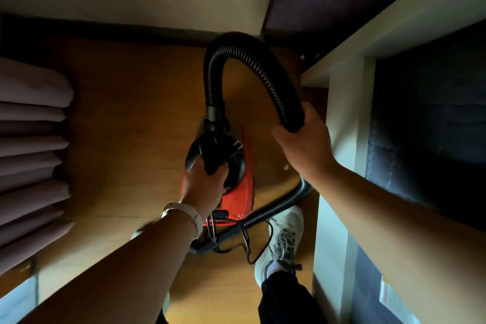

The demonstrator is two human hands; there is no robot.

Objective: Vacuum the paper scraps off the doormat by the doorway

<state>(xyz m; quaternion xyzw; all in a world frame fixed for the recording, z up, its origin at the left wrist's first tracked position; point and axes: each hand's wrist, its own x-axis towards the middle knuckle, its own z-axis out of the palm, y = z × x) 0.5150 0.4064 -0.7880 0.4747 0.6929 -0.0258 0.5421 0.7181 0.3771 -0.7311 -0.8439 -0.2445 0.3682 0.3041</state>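
Quick pass, left to right: at 9 o'clock, folds of pale curtain (pixel 31 152) hang over the wooden floor (pixel 126 118). My left hand (pixel 203 187), with a white wristband (pixel 196 218) on it, comes in from 7 o'clock with its fingers curled tight round the black handle (pixel 210 158) on top of the orange vacuum (pixel 244 192). The vacuum sits dead centre on the floor, nose toward 12 o'clock. A black ribbed hose (pixel 265 68) leaves the nose, arches up to 12 and bends back down to 2 o'clock of the body, where my right hand (pixel 305 144) is wrapped round it, thumb on the near side. The hose passes on under that arm and curls behind the vacuum toward 6, next to a loose loop of power cord (pixel 271 234). A grey-white shoe (pixel 286 234) stands at 5 o'clock, just beside the cord. A white furniture frame (pixel 339 166) runs along 3 o'clock, with dark quilted fabric (pixel 420 126) inside it.
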